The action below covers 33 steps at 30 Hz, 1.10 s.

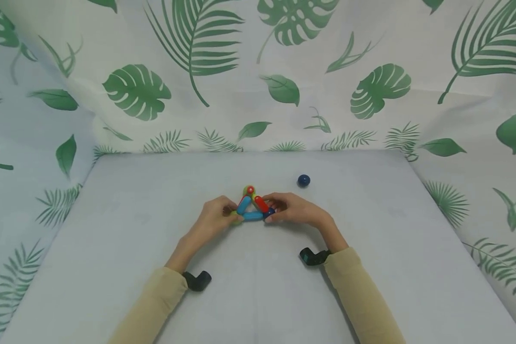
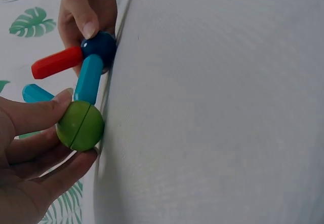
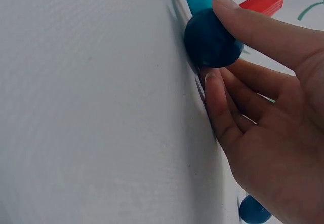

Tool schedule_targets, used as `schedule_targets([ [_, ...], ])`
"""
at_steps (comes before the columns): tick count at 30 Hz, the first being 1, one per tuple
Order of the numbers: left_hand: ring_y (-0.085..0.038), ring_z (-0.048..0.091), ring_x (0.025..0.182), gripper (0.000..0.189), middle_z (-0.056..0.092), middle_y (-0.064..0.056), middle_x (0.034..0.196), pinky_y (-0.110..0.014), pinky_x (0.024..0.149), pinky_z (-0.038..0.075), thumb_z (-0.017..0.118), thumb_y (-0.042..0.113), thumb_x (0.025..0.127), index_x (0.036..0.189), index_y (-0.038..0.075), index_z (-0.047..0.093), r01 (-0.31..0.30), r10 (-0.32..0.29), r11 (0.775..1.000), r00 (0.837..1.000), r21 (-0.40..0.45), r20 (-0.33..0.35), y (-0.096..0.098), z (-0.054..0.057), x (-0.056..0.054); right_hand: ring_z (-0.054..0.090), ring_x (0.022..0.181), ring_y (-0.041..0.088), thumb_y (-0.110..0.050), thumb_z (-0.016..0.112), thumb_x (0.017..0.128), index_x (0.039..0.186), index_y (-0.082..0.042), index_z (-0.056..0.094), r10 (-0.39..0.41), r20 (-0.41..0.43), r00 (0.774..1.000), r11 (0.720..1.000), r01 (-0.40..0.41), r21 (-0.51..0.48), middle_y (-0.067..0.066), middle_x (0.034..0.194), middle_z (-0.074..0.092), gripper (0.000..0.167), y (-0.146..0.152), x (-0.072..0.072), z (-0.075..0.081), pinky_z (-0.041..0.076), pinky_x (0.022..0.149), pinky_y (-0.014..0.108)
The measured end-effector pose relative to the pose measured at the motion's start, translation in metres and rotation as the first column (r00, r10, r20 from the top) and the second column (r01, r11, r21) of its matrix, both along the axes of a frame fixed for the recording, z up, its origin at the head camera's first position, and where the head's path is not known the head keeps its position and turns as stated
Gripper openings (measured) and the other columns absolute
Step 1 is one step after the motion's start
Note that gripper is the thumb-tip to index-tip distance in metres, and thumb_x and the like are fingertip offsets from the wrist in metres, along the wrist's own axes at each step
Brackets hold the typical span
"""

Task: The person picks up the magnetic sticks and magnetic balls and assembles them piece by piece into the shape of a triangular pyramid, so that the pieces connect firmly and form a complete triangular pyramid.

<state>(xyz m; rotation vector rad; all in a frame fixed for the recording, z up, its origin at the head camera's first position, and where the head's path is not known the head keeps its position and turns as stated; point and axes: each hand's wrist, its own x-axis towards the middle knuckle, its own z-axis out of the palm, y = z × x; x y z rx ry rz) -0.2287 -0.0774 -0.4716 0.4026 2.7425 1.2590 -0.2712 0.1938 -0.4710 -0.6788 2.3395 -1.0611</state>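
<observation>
My left hand (image 1: 212,216) pinches a green ball (image 2: 81,125) between thumb and fingers. With thumb and fingertips, my right hand (image 1: 297,209) holds a dark blue ball (image 3: 212,37). A light blue rod (image 1: 252,216) links the two balls. Another light blue rod (image 1: 243,205) slants up from the green ball, and a red rod (image 1: 261,204) slants up from the dark blue one. Together they outline a triangle low on the table. At its far corner sits a yellow-green ball (image 1: 246,193) with a red piece (image 1: 250,189) on top; the exact joints there are too small to tell.
A loose dark blue ball (image 1: 304,180) lies on the white table (image 1: 124,224), beyond my right hand. Leaf-printed cloth (image 1: 236,110) stands behind the table and along both sides. Black wrist cameras (image 1: 199,281) jut inward from both sleeves.
</observation>
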Motion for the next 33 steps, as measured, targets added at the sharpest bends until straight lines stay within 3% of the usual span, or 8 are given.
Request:
schedule_targets([
  [10,-0.023,0.067,0.092,0.026,0.072,-0.01,0.1,-0.037,0.085,0.058,0.084,0.012,0.085,0.106,-0.001,0.075,-0.015,0.016,1.0,1.0,0.012,-0.013,0.007,0.0,-0.001,0.063,0.12,0.026,-0.026,0.072,0.097,0.147,-0.011,0.055,-0.03,0.014,0.999,0.999,0.03,-0.012,0.011,0.13,0.068,0.055,0.009,-0.002,0.009,0.051,0.106,0.046],
  [13,-0.023,0.067,0.093,0.027,0.072,-0.01,0.1,-0.037,0.085,0.058,0.084,0.012,0.085,0.106,-0.001,0.075,-0.027,0.027,1.0,1.0,0.011,-0.009,0.007,-0.001,-0.001,0.068,0.113,0.025,-0.021,0.067,0.1,0.146,-0.009,0.055,-0.054,0.004,0.999,0.998,0.054,-0.04,0.012,0.125,0.07,0.05,0.016,-0.004,0.013,0.054,0.099,0.044],
  [17,-0.023,0.068,0.092,0.027,0.072,-0.011,0.099,-0.038,0.085,0.059,0.085,0.012,0.084,0.106,-0.002,0.075,-0.032,0.032,0.999,0.999,0.013,-0.012,0.007,-0.001,0.001,0.071,0.096,0.026,-0.019,0.066,0.101,0.142,-0.007,0.06,-0.162,-0.064,0.985,0.985,0.158,-0.073,0.013,0.114,0.072,0.043,0.024,-0.004,0.018,0.056,0.088,0.04],
  [20,-0.023,0.068,0.092,0.027,0.072,-0.011,0.1,-0.038,0.085,0.059,0.084,0.012,0.085,0.106,-0.002,0.075,-0.025,0.026,1.0,1.0,0.014,-0.014,0.007,-0.001,0.001,0.07,0.094,0.026,-0.021,0.069,0.1,0.135,-0.009,0.065,-0.295,-0.14,0.945,0.953,0.281,-0.115,0.011,0.111,0.073,0.038,0.031,-0.005,0.02,0.055,0.085,0.037],
  [24,-0.023,0.068,0.093,0.027,0.072,-0.01,0.1,-0.037,0.085,0.059,0.084,0.012,0.085,0.106,-0.001,0.075,-0.02,0.02,1.0,1.0,0.011,-0.015,0.006,-0.001,0.001,0.067,0.104,0.026,-0.018,0.07,0.099,0.126,-0.006,0.07,-0.459,-0.266,0.848,0.886,0.416,-0.204,0.011,0.114,0.074,0.03,0.037,-0.007,0.018,0.054,0.092,0.039],
  [28,-0.023,0.068,0.093,0.026,0.072,-0.009,0.1,-0.037,0.085,0.059,0.084,0.012,0.085,0.106,-0.001,0.075,-0.02,0.021,1.0,1.0,0.008,-0.016,0.005,0.001,0.002,0.062,0.119,0.032,-0.012,0.069,0.098,0.122,-0.004,0.072,-0.545,-0.353,0.76,0.838,0.489,-0.242,0.016,0.124,0.071,0.025,0.04,-0.01,0.013,0.05,0.102,0.046],
  [30,-0.023,0.068,0.093,0.026,0.072,-0.009,0.1,-0.037,0.085,0.058,0.084,0.012,0.085,0.106,-0.001,0.075,-0.02,0.02,1.0,1.0,0.008,-0.016,0.004,0.001,0.002,0.058,0.125,0.034,-0.011,0.069,0.098,0.121,-0.005,0.072,-0.561,-0.376,0.737,0.828,0.512,-0.229,0.017,0.129,0.069,0.024,0.042,-0.011,0.01,0.048,0.106,0.049],
  [33,-0.022,0.068,0.092,0.026,0.072,-0.009,0.099,-0.037,0.084,0.059,0.084,0.012,0.085,0.105,-0.001,0.075,-0.021,0.021,1.0,1.0,0.007,-0.014,0.003,0.001,0.003,0.054,0.132,0.036,-0.01,0.069,0.098,0.121,-0.004,0.072,-0.567,-0.391,0.725,0.821,0.534,-0.203,0.017,0.134,0.066,0.024,0.043,-0.013,0.007,0.043,0.112,0.05],
])
